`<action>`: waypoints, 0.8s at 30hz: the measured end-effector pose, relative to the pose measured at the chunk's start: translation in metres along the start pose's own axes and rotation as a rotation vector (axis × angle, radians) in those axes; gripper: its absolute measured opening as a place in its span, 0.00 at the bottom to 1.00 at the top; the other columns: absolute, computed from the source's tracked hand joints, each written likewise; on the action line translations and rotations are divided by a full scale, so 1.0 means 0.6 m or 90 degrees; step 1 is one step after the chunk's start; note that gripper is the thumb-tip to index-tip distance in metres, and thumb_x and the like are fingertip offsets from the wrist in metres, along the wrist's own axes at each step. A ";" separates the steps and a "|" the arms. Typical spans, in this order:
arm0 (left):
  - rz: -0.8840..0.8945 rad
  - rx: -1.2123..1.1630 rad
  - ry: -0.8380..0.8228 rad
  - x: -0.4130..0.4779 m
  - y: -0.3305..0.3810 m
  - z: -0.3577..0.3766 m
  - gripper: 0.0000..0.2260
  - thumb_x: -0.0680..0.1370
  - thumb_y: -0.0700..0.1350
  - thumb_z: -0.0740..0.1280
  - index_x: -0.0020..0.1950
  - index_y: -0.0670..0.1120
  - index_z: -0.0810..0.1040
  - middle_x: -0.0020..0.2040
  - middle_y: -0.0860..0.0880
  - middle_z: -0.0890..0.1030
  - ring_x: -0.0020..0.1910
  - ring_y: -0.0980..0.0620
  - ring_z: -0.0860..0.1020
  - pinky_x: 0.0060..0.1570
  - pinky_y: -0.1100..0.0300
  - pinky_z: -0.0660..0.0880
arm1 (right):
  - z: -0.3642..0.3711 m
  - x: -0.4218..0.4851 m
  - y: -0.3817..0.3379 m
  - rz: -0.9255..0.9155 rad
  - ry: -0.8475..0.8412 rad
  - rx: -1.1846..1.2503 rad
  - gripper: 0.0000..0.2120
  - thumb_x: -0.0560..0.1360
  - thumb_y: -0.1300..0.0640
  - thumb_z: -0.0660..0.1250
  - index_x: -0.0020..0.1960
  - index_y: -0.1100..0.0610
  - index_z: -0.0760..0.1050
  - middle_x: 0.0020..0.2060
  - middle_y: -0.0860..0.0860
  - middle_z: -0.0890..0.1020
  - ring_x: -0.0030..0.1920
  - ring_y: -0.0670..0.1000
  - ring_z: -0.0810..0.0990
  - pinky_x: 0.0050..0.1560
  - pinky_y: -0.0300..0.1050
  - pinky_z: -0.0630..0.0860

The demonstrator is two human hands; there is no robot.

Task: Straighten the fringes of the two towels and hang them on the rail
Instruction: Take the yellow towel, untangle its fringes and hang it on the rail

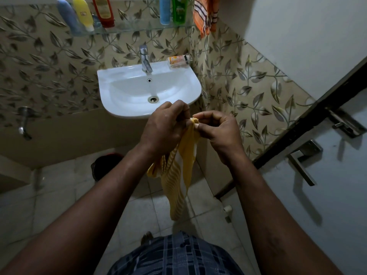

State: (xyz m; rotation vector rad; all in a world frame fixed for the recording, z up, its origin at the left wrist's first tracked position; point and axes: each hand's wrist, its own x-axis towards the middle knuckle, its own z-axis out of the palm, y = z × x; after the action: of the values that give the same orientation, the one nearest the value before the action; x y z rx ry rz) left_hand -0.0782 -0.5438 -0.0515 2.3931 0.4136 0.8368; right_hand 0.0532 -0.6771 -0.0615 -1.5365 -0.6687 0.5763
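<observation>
**Both hands pinch the top of a yellow towel in front of the basin**

The left hand (164,126) and the right hand (216,129) meet close together, knuckles up, each closed in a pinch on the upper edge of the yellow striped towel (178,175). A small bunched tip of the cloth shows between the two sets of fingertips, touching both. From there the towel hangs straight down below the hands, passing under the left palm and between the two forearms, with its lower end dangling above the tiled floor (59,195).

Just beyond the left hand, the front rim of the white washbasin (111,104) sits near the knuckles, apart from them. Well above and beyond the right hand, an orange striped towel (205,15) hangs against the wall beside the glass shelf (127,28); what it hangs from is cut off at the top edge. To the right of the right hand stands a door with a metal handle (302,161).
</observation>
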 end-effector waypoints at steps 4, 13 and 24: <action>0.023 0.030 0.006 0.003 0.003 -0.004 0.07 0.76 0.45 0.72 0.52 0.47 0.78 0.45 0.46 0.78 0.43 0.47 0.76 0.37 0.50 0.77 | 0.004 -0.003 -0.003 0.013 0.020 -0.014 0.10 0.72 0.61 0.81 0.51 0.55 0.84 0.42 0.54 0.88 0.46 0.54 0.88 0.49 0.53 0.85; 0.031 0.043 0.015 0.010 0.004 -0.008 0.07 0.75 0.45 0.72 0.49 0.49 0.75 0.43 0.48 0.77 0.40 0.49 0.75 0.36 0.48 0.76 | 0.000 -0.018 -0.020 -0.012 -0.015 0.000 0.13 0.73 0.63 0.79 0.56 0.59 0.83 0.49 0.56 0.88 0.53 0.54 0.88 0.56 0.55 0.86; -0.117 -0.188 -0.033 0.020 0.017 -0.004 0.13 0.76 0.50 0.77 0.50 0.47 0.74 0.41 0.51 0.85 0.42 0.52 0.85 0.44 0.45 0.83 | -0.016 -0.017 -0.021 -0.059 0.047 -0.057 0.11 0.75 0.64 0.77 0.57 0.58 0.86 0.49 0.52 0.89 0.52 0.50 0.88 0.55 0.51 0.86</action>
State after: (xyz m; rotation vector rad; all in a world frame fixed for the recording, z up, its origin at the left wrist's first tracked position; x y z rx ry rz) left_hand -0.0699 -0.5455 -0.0380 2.0658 0.4479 0.6995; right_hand 0.0521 -0.6907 -0.0483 -1.5930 -0.7127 0.4227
